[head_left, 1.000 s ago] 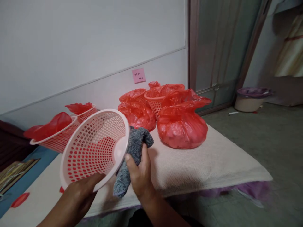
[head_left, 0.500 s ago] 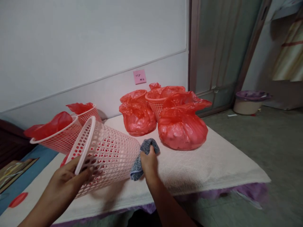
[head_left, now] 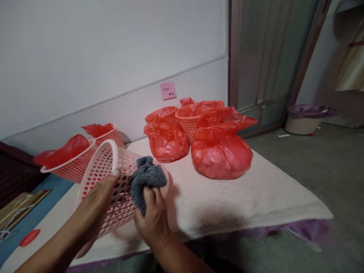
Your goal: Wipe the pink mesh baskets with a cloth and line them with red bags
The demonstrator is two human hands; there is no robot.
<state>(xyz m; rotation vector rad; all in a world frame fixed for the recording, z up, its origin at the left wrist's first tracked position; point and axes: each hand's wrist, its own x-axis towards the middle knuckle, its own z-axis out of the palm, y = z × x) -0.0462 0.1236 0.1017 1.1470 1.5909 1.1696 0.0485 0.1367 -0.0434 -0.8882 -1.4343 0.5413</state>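
Note:
A pink perforated plastic basket [head_left: 125,159] is tilted on its side, its mouth facing left and towards me. My left hand [head_left: 98,203] holds it near the mouth, the thumb lying against the outside by the rim and the other fingers partly hidden beneath. In my right hand [head_left: 153,216] is a bunched dark grey cloth [head_left: 148,178], pressed against the basket's side. The cloth covers part of the wall near the base. Behind the basket, at the left, stand two more pink baskets [head_left: 69,167] with red plastic bags in them.
Filled red plastic bags [head_left: 223,155] and red-lined baskets [head_left: 187,123] stand on the cream-covered table [head_left: 256,197]. A red disc [head_left: 29,237] lies at the left. A pink note [head_left: 168,91] is on the wall. On the floor at right is a bin [head_left: 304,123].
My right hand has moved the cloth left, from the basket's base onto its side. My left hand has shifted from gripping the rim to holding the basket from the side and below.

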